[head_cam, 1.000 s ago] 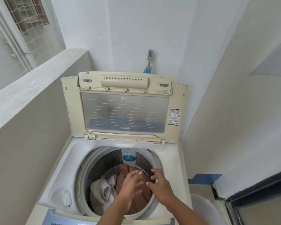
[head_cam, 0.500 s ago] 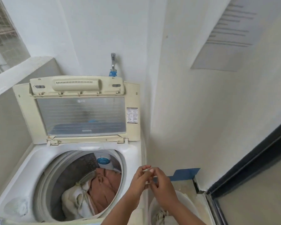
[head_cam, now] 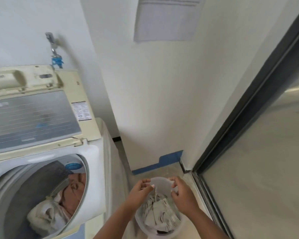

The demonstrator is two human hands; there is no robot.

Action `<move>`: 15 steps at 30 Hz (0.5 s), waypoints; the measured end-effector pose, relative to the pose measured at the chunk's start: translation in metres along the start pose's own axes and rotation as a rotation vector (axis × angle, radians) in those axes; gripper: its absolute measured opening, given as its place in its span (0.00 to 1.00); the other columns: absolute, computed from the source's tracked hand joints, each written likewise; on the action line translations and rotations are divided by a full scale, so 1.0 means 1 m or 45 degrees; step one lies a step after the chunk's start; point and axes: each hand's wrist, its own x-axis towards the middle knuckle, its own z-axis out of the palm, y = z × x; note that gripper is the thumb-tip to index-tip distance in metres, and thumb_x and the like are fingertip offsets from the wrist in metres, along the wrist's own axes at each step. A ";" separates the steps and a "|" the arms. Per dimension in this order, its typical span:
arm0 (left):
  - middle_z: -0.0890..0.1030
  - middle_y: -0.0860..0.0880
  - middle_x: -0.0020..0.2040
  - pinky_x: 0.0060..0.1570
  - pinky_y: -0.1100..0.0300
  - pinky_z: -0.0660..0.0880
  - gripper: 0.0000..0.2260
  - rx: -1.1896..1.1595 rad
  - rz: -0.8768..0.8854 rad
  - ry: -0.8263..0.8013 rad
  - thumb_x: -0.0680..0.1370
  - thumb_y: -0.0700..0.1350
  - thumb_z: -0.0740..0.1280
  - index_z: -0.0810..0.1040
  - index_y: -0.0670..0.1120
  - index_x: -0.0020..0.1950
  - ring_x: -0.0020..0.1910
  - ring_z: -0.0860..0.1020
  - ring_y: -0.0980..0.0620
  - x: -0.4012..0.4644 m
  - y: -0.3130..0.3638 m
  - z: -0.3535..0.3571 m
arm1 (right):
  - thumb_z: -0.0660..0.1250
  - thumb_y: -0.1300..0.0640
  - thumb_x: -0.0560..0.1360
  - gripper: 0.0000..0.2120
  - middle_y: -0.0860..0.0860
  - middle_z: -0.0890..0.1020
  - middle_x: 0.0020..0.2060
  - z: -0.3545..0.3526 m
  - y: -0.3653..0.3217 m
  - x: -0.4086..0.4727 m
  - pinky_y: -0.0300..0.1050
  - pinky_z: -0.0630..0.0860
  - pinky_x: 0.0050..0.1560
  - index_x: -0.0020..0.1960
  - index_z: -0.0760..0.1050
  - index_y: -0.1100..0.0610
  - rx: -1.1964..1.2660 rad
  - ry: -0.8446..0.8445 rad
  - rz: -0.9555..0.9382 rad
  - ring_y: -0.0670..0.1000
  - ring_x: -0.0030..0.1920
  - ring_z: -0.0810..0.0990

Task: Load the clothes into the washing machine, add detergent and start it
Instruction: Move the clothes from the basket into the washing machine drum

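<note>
Washing machine (head_cam: pixel 97 169), top-loading, is standing at the left with its lid (head_cam: pixel 33 114) propped upright against the wall. Clothes in drum (head_cam: pixel 59 206), brown and cream pieces, are lying heaped in the open tub. Bucket (head_cam: pixel 162 182), translucent white, is sitting on the floor (head_cam: pixel 185 228) just beside the machine's right side, near the corner where a blue skirting strip (head_cam: pixel 169 159) is running along the wall. Grey-beige laundry (head_cam: pixel 160 214) is lying crumpled inside the bucket. Left hand (head_cam: pixel 139 191) is hovering over the bucket's near-left rim with fingers curling, gripping nothing visible. Right hand (head_cam: pixel 183 194) is hovering over the right rim, fingers likewise curling; whether it is pinching cloth cannot be told. Tap (head_cam: pixel 53 44) with a blue fitting is projecting from the wall above the lid. Dark-framed sliding door (head_cam: pixel 248 107) is occupying the right.
</note>
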 end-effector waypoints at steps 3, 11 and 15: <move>0.78 0.50 0.54 0.40 0.68 0.71 0.11 0.075 -0.031 -0.063 0.79 0.47 0.67 0.74 0.48 0.61 0.48 0.77 0.57 0.015 -0.010 0.011 | 0.66 0.60 0.76 0.18 0.45 0.73 0.53 -0.004 0.032 0.006 0.41 0.73 0.48 0.64 0.70 0.52 -0.080 -0.105 0.156 0.49 0.50 0.77; 0.77 0.46 0.60 0.43 0.68 0.70 0.14 0.240 -0.289 -0.084 0.78 0.48 0.69 0.74 0.48 0.62 0.54 0.76 0.53 0.067 -0.075 0.037 | 0.67 0.55 0.77 0.19 0.58 0.76 0.60 0.029 0.104 0.026 0.45 0.75 0.55 0.66 0.70 0.57 -0.224 -0.500 0.443 0.56 0.57 0.78; 0.73 0.47 0.60 0.42 0.69 0.69 0.17 0.307 -0.363 -0.149 0.77 0.46 0.69 0.73 0.46 0.65 0.56 0.73 0.53 0.107 -0.111 0.056 | 0.68 0.56 0.76 0.19 0.58 0.78 0.60 0.076 0.141 0.046 0.44 0.74 0.52 0.65 0.70 0.59 -0.157 -0.518 0.505 0.58 0.57 0.79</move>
